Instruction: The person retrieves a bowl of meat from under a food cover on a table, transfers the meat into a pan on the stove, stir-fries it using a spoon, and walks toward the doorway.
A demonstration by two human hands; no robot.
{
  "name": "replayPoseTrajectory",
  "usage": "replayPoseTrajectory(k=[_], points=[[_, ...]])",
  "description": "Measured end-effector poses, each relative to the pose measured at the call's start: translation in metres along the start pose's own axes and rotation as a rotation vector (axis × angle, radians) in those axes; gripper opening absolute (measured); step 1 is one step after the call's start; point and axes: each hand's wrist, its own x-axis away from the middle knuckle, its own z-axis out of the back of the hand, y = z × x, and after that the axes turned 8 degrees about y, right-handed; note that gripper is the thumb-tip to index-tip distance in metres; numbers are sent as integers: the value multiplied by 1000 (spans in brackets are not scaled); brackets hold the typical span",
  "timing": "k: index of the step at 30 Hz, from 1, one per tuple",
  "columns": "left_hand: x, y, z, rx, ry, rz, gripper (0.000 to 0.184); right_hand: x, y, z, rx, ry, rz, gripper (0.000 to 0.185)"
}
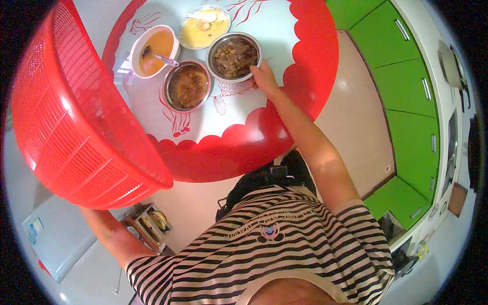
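Note:
My right hand [264, 79] grips the rim of a metal bowl [234, 57] of dark cooked food on the round table. Left of it stands a second metal bowl [187, 86] with brown food. Behind them are a white bowl [154, 51] of orange soup with a spoon in it and a plate [205, 27] of yellow food with a white spoon. A large red plastic basket [91, 122] is tilted at the left, over the table's edge. My left arm reaches up behind the basket, which hides my left hand.
The round table [218, 157] has a red scalloped border. Green cabinets [406, 127] run along the right, below a counter. At the lower left are a pale grey appliance [61, 234] and a small shelf with items [150, 226].

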Motion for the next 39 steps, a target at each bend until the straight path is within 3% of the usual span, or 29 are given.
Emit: replayPoseTrajectory(k=[2, 6, 8, 12, 15, 17, 21, 23, 24, 25, 29, 32, 33, 36, 39], points=[[-1, 0, -5, 2, -19, 2, 43, -6, 16, 0, -29, 73, 192, 24], [-11, 6, -18, -1, -53, -5, 43, -2, 20, 15, 59, 147, 198, 25], [-15, 11, -28, 2, -76, -11, 43, 26, -16, 31, -38, 114, 103, 28], [-29, 28, -58, 14, -145, -39, 43, 45, -25, 64, -96, 114, 137, 29], [-41, 51, -95, 36, -233, -68, 43, 54, -11, 93, -36, 174, 412, 27], [-48, 71, -131, 64, -318, -97, 43, 91, -37, 111, -133, 201, 163, 26], [-71, 87, -218, 176, -449, -43, 46, 125, -23, 146, -212, 278, 204, 25], [-19, 96, -265, 141, -522, -172, 39, 149, -29, 163, -188, 343, 183, 24], [-36, 87, -280, 143, -569, -173, 39, 161, -30, 170, -169, 362, 157, 24], [-72, 71, -295, 81, -491, -170, 36, 172, -27, 178, -199, 363, 185, 23], [-90, 64, -343, -121, -484, -326, 27, 221, -26, 209, -255, 498, 138, 26], [-27, 86, -362, -163, -449, -348, 27, 264, -24, 228, -238, 609, 137, 27], [-24, 89, -364, -198, -463, -387, 29, 280, -23, 235, -259, 624, 75, 29], [-60, 50, -386, -167, -496, -461, 37, 334, -6, 252, -315, 706, 153, 30], [-23, 70, -392, -390, -430, -635, 45, 394, 6, 276, -348, 847, 225, 31]])
